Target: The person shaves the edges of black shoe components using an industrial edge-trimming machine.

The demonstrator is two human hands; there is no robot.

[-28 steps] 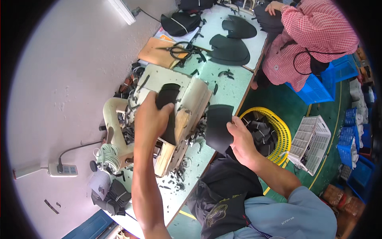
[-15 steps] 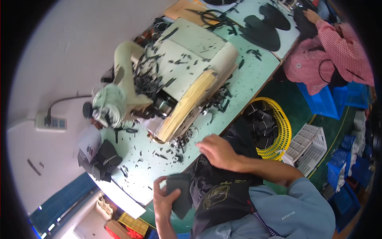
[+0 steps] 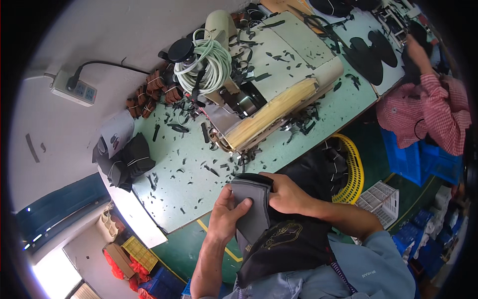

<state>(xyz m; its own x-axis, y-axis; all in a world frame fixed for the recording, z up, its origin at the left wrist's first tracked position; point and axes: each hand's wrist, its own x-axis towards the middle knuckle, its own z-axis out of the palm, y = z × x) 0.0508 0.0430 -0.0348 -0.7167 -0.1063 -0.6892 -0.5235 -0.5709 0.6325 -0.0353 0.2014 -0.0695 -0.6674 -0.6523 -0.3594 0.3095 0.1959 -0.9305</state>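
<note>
A stack of flat grey and black cut pieces (image 3: 251,199) is held up over my lap, just in front of the table's edge. My left hand (image 3: 226,213) grips its left side, thumb pressed on the grey top face and fingers behind. On the right edge of the stack, my right hand (image 3: 286,194) is closed with its fingers curled round the pieces. Beyond my hands stands a pale machine (image 3: 298,55) with a yellowish padded front edge (image 3: 271,114) and a dark metal cylinder (image 3: 247,102). Black scraps lie over its top and around it.
Tied bundles of dark pieces (image 3: 124,159) sit at the table's left end. Scissors (image 3: 318,25) lie at the back, near butterfly-shaped black pieces (image 3: 371,57). A yellow basket (image 3: 354,169) stands on the floor to the right. A co-worker in a red checked sleeve (image 3: 440,109) works at the far right.
My right hand has come down from beside the table and taken hold of the pieces. My left hand has raised the stack and turned its grey face up. The view has shifted.
</note>
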